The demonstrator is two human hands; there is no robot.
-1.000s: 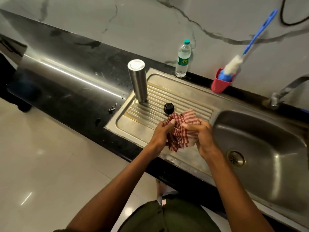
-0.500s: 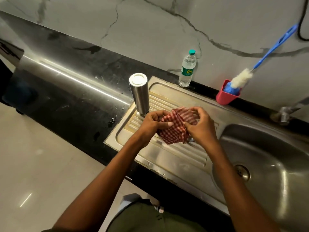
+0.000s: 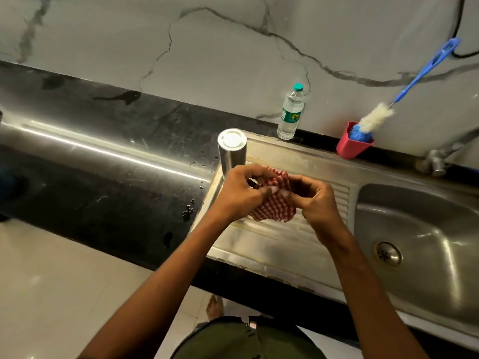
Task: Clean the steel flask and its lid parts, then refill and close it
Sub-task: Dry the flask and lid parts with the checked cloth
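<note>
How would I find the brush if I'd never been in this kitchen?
Start at the steel sink and look to the wall behind it, just left of the tap. A red cup stands there on the black counter. The brush sticks out of it, the only thing with a long blue handle and fluffy white head.

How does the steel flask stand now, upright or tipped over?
Upright. The cylindrical steel flask stands on end at the ribbed steel draining board's far left corner, its round end facing up.

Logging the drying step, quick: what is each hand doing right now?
Left hand: pinches the red checked cloth.
Right hand: grips the same cloth.
</note>
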